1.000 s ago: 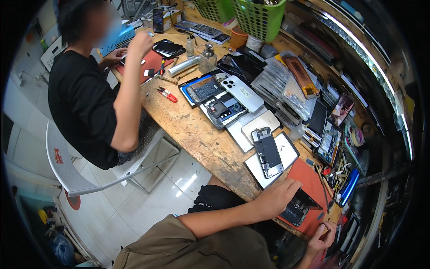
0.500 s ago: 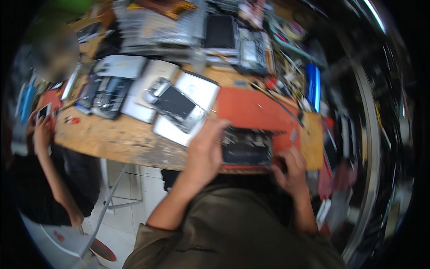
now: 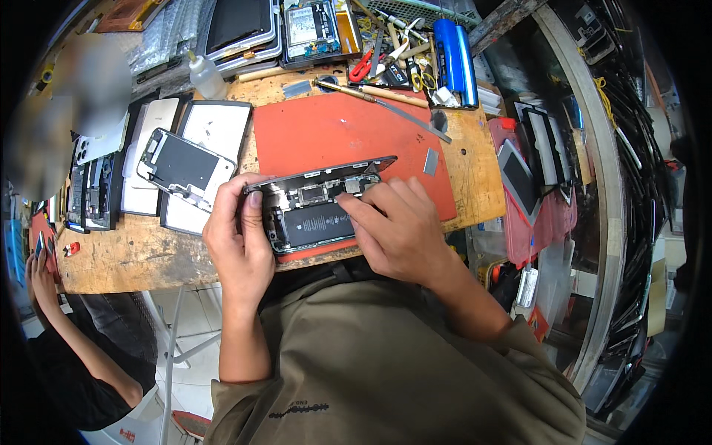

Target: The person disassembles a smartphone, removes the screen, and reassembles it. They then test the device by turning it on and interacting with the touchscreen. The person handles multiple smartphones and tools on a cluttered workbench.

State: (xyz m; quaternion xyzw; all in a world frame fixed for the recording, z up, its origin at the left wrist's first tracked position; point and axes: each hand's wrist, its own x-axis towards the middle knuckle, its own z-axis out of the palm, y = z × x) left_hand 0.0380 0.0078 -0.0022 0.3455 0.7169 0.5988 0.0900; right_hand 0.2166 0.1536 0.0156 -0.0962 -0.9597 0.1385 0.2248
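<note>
An opened phone [image 3: 315, 210] with its battery and circuit boards showing lies at the near edge of a red work mat [image 3: 337, 133]. My left hand [image 3: 239, 241] grips the phone's left end, thumb and fingers around its frame. My right hand [image 3: 397, 226] rests on the phone's right part, its fingertips pressing on the boards near the top. Whether the right hand holds a small tool is hidden by the fingers.
Another opened phone [image 3: 182, 165] lies on white tablets [image 3: 215, 126] to the left. Tweezers, screwdrivers and a blue cylinder [image 3: 454, 48] crowd the wooden bench's [image 3: 133, 256] far edge. Phone screens [image 3: 530, 159] are stacked at the right. Another person's arm [image 3: 52, 297] is at the far left.
The view has swung from the left side of the bench onto the red mat. Both my hands have closed in on the opened phone, the right one now on its boards.
</note>
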